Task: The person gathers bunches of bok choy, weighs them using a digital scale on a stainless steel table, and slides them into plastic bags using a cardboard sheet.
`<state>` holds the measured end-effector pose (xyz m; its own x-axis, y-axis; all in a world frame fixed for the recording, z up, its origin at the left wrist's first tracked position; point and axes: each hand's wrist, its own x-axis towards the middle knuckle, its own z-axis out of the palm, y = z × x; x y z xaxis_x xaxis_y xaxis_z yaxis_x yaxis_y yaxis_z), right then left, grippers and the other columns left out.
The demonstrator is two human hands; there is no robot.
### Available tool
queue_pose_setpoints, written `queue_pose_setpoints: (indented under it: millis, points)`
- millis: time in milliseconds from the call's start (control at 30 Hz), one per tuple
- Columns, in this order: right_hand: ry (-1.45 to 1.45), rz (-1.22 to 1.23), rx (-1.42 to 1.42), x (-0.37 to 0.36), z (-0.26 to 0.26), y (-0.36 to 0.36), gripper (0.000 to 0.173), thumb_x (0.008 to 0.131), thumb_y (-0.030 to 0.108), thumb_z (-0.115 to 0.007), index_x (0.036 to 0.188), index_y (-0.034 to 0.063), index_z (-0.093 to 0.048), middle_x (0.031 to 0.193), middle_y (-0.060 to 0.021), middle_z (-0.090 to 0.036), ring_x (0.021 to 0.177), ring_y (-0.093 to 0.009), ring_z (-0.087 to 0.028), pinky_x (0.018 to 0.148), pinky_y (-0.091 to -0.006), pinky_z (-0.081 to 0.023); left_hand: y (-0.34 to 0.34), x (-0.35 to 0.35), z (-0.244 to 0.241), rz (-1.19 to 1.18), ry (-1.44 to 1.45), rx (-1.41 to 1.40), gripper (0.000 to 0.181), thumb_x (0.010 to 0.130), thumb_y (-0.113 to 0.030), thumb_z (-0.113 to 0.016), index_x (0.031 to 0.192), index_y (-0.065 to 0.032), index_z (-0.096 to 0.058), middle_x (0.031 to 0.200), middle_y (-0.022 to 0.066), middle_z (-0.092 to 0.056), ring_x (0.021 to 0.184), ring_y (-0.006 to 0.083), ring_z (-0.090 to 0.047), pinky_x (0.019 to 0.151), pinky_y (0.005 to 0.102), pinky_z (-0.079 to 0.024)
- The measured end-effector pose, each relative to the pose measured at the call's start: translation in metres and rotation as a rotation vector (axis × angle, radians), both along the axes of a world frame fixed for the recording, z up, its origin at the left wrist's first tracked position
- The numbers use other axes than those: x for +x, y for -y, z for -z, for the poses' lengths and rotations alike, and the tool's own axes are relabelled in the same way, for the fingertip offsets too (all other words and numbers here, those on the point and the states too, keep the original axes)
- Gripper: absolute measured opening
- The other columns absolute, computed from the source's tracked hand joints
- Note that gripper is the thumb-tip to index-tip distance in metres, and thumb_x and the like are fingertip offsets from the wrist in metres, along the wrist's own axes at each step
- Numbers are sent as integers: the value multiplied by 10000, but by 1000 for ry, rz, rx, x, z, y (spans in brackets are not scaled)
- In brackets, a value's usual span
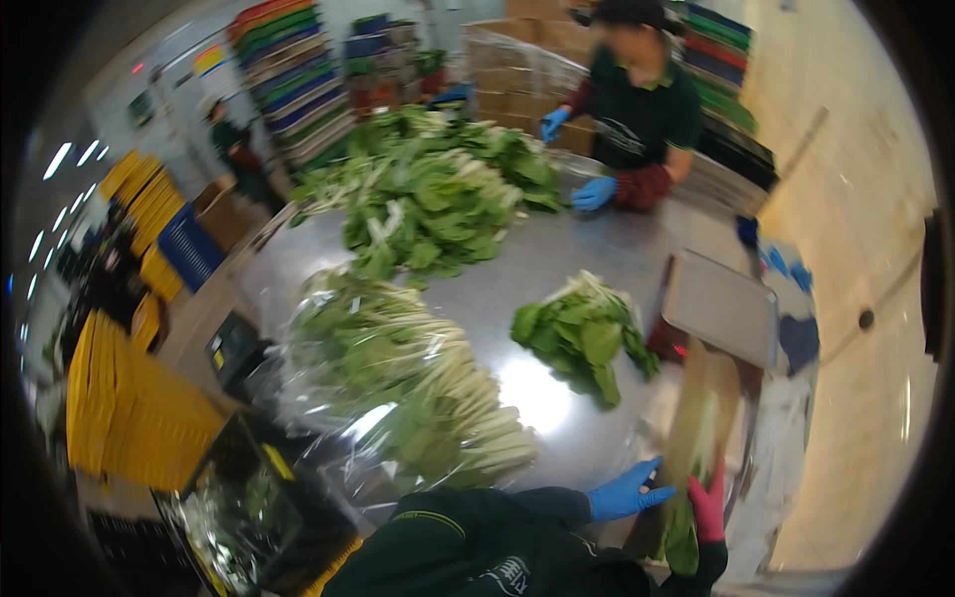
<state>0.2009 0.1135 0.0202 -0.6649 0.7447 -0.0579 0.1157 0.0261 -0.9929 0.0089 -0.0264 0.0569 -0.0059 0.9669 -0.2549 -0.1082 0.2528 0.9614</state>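
My left hand (633, 490), in a blue glove, has its fingers apart beside a blurred bunch of leafy greens (680, 522) at the lower right. On the bunch's other side is my right hand (707, 501), in a pink glove, closed against the leaves. Blur hides how firmly it grips. Above them stands a scale (720, 306) with a flat metal pan and a red display. A loose heap of greens with pale stems (586, 328) lies on the steel table (477, 291). Left of it, bunches of greens in clear plastic (418, 388) lie in rows.
Across the table a co-worker (642, 97) in blue gloves stands by a large pile of greens (440, 186). A black crate (239, 507) with bagged greens is at lower left, near stacked yellow crates (134, 403). Another person (235, 149) stands farther back.
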Motion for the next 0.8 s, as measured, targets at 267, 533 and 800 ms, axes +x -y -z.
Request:
queue_pose_setpoints:
  millis: [267, 533, 800]
  points:
    - [-149, -115, -449, -51, -64, 28, 832, 810, 86, -570, 1488, 90, -89, 1513, -106, -186, 1362, -222, -245, 1096, -335, -229, -14, 6, 32, -270, 91, 237, 721, 849, -444, -627, 1323, 18, -340, 1200, 199, -520, 1126, 265, -513, 957, 351, -413]
    - [53, 55, -69, 32, -96, 41, 971, 701, 74, -687, 1488, 104, -120, 1486, -106, -245, 1322, -235, -309, 1061, -348, -309, -37, 22, 14, 238, -23, 122, 516, 952, -451, -433, 1224, -13, -469, 956, 109, -601, 780, 178, -561, 768, 324, -478]
    - [188, 371, -235, 127, -144, 125, 972, 697, 51, -703, 1486, 104, -138, 1504, -83, -220, 1330, -204, -299, 1073, -322, -281, -52, 48, 110, 487, -1020, 560, 339, 849, -417, -565, 731, -100, -591, 816, 128, -572, 786, 327, -565, 667, 445, -418]
